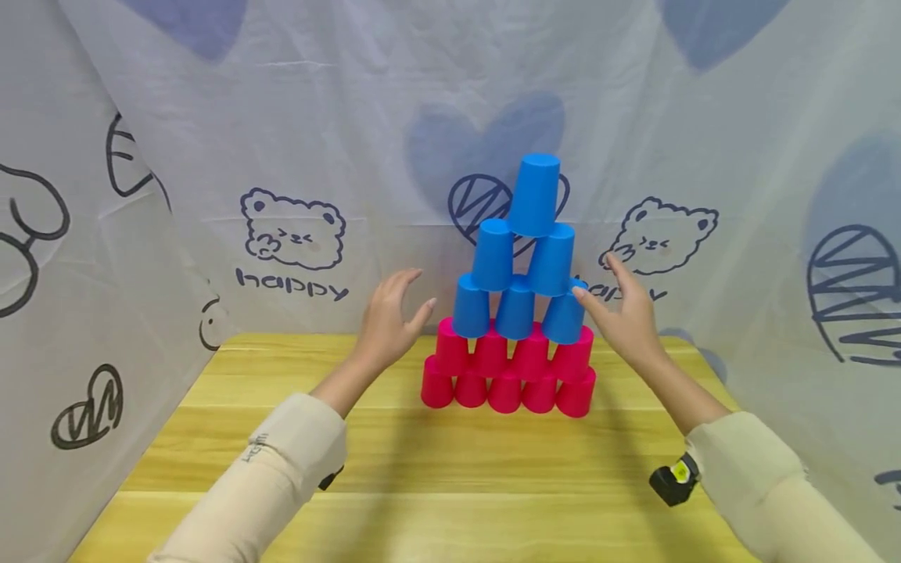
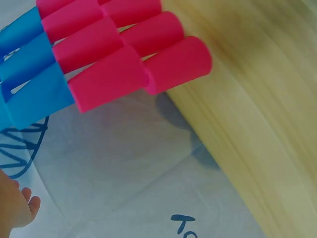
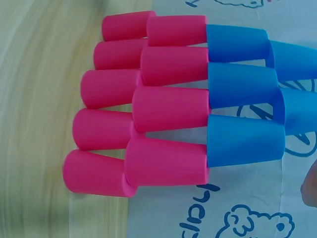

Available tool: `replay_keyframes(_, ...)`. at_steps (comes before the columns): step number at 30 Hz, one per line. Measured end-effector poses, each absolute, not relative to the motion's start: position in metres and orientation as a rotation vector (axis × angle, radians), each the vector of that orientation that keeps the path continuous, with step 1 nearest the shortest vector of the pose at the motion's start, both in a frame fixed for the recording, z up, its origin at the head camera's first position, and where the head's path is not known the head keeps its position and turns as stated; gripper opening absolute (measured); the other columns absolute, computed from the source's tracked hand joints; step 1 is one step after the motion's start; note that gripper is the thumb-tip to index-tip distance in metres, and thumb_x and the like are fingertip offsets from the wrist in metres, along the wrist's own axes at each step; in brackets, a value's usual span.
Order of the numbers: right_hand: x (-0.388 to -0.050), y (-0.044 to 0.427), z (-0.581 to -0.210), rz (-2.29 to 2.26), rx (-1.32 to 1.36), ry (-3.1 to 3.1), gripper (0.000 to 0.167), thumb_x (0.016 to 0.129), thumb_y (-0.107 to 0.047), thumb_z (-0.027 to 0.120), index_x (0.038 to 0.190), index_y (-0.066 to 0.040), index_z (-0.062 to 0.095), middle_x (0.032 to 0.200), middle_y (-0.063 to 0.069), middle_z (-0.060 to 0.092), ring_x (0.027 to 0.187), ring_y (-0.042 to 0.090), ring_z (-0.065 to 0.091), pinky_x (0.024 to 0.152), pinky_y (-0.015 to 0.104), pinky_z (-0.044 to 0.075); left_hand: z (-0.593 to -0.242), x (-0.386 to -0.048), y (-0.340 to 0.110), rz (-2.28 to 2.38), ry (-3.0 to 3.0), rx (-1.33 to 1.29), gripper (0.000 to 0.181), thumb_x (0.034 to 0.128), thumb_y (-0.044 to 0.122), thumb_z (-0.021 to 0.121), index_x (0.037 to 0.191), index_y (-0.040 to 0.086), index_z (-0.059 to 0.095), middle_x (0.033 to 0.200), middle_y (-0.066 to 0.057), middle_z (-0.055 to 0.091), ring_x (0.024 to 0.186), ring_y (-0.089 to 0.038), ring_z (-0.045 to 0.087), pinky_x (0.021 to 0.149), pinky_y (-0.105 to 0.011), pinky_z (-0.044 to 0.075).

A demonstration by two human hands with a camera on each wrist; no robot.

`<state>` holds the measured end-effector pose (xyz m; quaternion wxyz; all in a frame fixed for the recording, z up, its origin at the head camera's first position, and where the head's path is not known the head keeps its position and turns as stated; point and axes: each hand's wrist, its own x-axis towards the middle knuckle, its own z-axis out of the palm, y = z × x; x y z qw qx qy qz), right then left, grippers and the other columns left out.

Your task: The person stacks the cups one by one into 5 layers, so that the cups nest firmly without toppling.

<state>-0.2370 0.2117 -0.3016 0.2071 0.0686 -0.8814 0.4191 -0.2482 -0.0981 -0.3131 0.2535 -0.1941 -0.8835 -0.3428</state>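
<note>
A pyramid of upturned plastic cups stands on the table. Its two lower rows are pinkish-red cups [image 1: 504, 391]; above come blue cups [image 1: 515, 306] in rows of three and two. One blue top cup [image 1: 536, 195] caps it upright. My left hand [image 1: 389, 319] hovers left of the pyramid, thumb and fingers spread apart, holding nothing; some of it [image 2: 17, 203] shows in the left wrist view. On the other side is my right hand [image 1: 625, 313], also spread and holding nothing. Its thumb overlaps the rightmost blue cup in the head view; whether they touch I cannot tell.
The light wooden table [image 1: 281, 469] runs back to a pale cloth [image 1: 394, 156] printed with bears, hearts and writing. The cloth also hangs at both sides. The pyramid stands near the table's back edge.
</note>
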Motion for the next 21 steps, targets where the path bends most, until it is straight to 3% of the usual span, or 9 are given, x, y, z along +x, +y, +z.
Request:
replay_keyframes(12,-0.215,0.204,-0.331,0.901,0.481,-2.335,0.064,0.084,-0.012,0.062,0.140,0.002,0.035,0.143,0.024,0.037,0.132,0.043,0.033,0.100,0.067,0.031,-0.349,-0.229,-0.101,-0.901,-2.410,-0.618,0.048,0.0861,0.020,0.063,0.129,0.003,0.050,0.133,-0.017,0.051,0.123,-0.034,0.047,0.101,-0.054,0.040)
replay_keyframes(21,-0.204,0.192,-0.355,0.780,0.560,-2.334,0.067,0.078,-0.015,0.067,0.137,0.002,0.039,0.142,0.022,0.040,0.129,0.043,0.036,0.098,0.066,0.035,-0.373,-0.215,-0.108,-0.784,-2.397,-0.672,0.049,0.0826,0.023,0.067,0.125,0.002,0.054,0.129,-0.016,0.054,0.119,-0.032,0.051,0.096,-0.053,0.044)
